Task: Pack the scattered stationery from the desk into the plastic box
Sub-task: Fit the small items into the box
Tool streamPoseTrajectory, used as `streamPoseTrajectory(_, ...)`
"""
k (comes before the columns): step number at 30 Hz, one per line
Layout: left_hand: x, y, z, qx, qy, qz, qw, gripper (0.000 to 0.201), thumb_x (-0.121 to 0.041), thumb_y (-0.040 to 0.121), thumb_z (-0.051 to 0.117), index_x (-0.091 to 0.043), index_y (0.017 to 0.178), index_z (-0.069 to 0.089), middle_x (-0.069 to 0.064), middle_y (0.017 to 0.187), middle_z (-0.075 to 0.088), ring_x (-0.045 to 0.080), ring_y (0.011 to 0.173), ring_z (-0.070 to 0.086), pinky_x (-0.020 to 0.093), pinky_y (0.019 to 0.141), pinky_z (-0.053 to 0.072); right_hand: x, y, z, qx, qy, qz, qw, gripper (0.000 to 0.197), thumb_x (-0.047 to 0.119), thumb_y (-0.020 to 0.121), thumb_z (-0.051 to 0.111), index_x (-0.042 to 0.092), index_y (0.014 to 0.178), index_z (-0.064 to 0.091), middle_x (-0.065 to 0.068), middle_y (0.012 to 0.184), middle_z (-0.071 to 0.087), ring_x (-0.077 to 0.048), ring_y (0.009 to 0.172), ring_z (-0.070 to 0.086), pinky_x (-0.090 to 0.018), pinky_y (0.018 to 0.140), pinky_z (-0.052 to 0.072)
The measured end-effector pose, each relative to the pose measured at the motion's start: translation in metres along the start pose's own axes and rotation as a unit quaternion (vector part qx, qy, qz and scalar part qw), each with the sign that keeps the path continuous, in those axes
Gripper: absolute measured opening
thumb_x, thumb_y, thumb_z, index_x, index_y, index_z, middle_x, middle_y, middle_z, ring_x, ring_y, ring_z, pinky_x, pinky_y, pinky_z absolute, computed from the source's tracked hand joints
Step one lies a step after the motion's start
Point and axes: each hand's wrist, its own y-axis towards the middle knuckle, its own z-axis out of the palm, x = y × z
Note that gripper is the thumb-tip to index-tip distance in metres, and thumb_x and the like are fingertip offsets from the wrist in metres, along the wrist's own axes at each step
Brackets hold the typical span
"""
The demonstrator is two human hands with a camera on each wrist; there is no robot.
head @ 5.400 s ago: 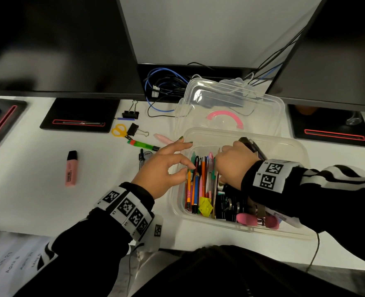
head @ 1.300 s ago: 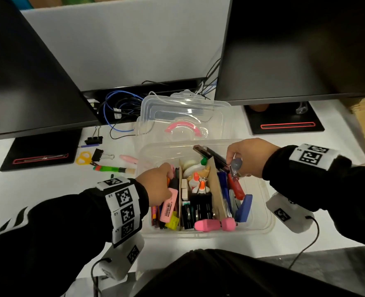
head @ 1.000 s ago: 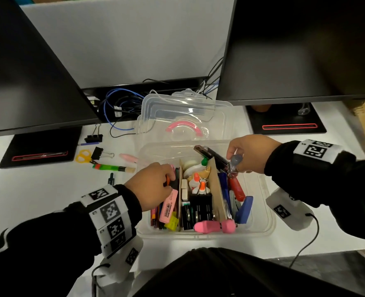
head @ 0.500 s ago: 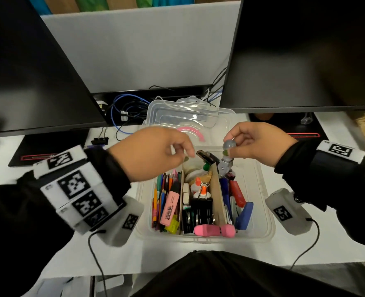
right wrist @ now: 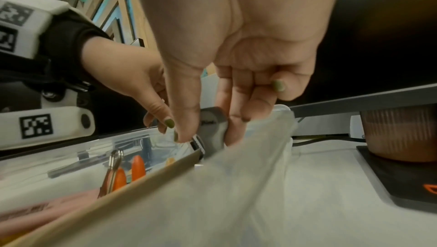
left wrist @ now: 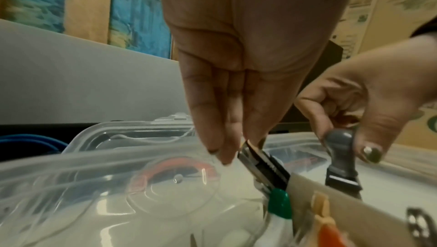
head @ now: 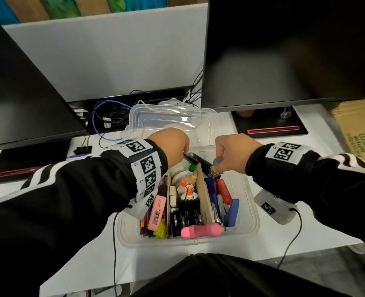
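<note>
Both hands have dropped: left hand point(head: 170, 144) pinches the cutter point(head: 195, 158); right hand point(head: 234, 152) grips it.

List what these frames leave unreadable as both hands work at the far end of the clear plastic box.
- Head view: left hand hides its own fingertips and the black utility knife end.
- Right wrist view: blurred translucent box wall covers the grey-handled tool lower part.
- Left wrist view: tan cardboard divider hides the tool's tip.
- Pink highlighter label: too small.
</note>
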Motion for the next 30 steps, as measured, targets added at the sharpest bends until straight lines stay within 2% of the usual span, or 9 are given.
streamPoseTrajectory(5,-0.004,0.009,0.007,0.003,-0.019,-0.021,1.000,0.019,-0.016,0.086,0.059,-0.016,0.105,0.063,0.002,0.106,0.060,0.016,0.093,0.053,0.022,0.074,0.036,-0.009,0.004,0.007,0.004,0.034,-0.012,0.999,0.024,0.033,0.078,0.068,0.027,0.097,0.054,0.008,0.072,0.055,-0.013,0.070,0.054,-0.027,0.066,0.048)
streamPoseTrajectory(7,-0.005,0.010,0.006,0.008,-0.035,-0.028,0.999,0.019,-0.016,0.086,0.059,-0.014,0.104,0.065,0.003,0.105,0.061,0.016,0.091,0.053,0.022,0.074,0.037,-0.011,0.005,0.008,0.004,0.036,-0.023,0.999,0.023,0.034,0.079,0.069,0.027,0.098,0.059,0.013,0.069,0.050,-0.005,0.066,0.048,-0.022,0.066,0.041)
streamPoseTrajectory(9,-0.006,0.011,0.005,0.007,-0.062,-0.031,0.998,0.017,-0.015,0.087,0.058,-0.013,0.102,0.067,0.003,0.104,0.063,0.019,0.093,0.057,0.023,0.075,0.040,-0.012,0.005,0.007,0.003,0.028,-0.032,0.999,0.024,0.035,0.078,0.070,0.024,0.098,0.061,0.014,0.070,0.048,-0.007,0.069,0.047,-0.021,0.063,0.036)
streamPoseTrajectory(13,-0.010,0.012,0.000,-0.020,-0.129,-0.024,0.991,0.014,-0.013,0.088,0.056,-0.013,0.096,0.068,0.003,0.099,0.066,0.020,0.090,0.062,0.028,0.079,0.049,-0.010,0.004,0.009,0.019,0.024,-0.048,0.998,0.029,0.037,0.075,0.074,0.023,0.093,0.056,0.004,0.086,0.059,-0.015,0.079,0.054,-0.025,0.070,0.043)
streamPoseTrajectory(17,-0.015,0.015,-0.004,-0.036,-0.152,0.002,0.988,0.018,-0.012,0.089,0.054,-0.010,0.099,0.069,0.004,0.097,0.068,0.016,0.087,0.061,0.023,0.076,0.045,-0.007,0.003,0.016,0.038,0.011,-0.067,0.997,0.028,0.036,0.076,0.073,0.024,0.085,0.049,0.001,0.091,0.065,-0.019,0.081,0.058,-0.030,0.072,0.047)
streamPoseTrajectory(19,-0.016,0.017,-0.006,-0.046,-0.153,0.015,0.987,0.019,-0.011,0.089,0.054,-0.010,0.099,0.070,0.002,0.095,0.069,0.012,0.083,0.059,0.020,0.075,0.042,-0.005,0.004,0.020,0.050,-0.015,-0.076,0.996,0.032,0.036,0.076,0.073,0.025,0.084,0.044,0.004,0.085,0.059,-0.017,0.077,0.054,-0.026,0.066,0.043)
streamPoseTrajectory(22,-0.016,0.018,-0.006,-0.050,-0.156,0.025,0.986,0.019,-0.011,0.089,0.054,-0.009,0.099,0.071,0.002,0.093,0.070,0.007,0.076,0.053,0.016,0.072,0.041,0.000,0.007,0.027,0.055,-0.060,-0.090,0.993,0.036,0.037,0.079,0.070,0.025,0.087,0.037,0.014,0.068,0.042,-0.013,0.067,0.045,-0.021,0.054,0.031)
streamPoseTrajectory(27,-0.014,0.019,-0.004,-0.056,-0.161,0.030,0.985,0.017,-0.010,0.088,0.056,-0.009,0.096,0.072,0.002,0.091,0.071,0.006,0.073,0.055,0.015,0.069,0.043,0.003,0.014,0.029,0.050,-0.065,-0.107,0.991,0.034,0.037,0.079,0.069,0.025,0.088,0.038,0.014,0.065,0.040,-0.016,0.070,0.046,-0.026,0.066,0.036)
streamPoseTrajectory(30,-0.013,0.019,-0.004,-0.056,-0.163,0.031,0.984,0.017,-0.011,0.088,0.057,-0.010,0.095,0.072,0.001,0.090,0.071,0.005,0.073,0.055,0.017,0.072,0.044,-0.002,0.014,0.031,0.048,-0.031,-0.110,0.992,0.032,0.029,0.078,0.072,0.024,0.084,0.041,0.015,0.066,0.041,-0.013,0.069,0.044,-0.022,0.060,0.033)
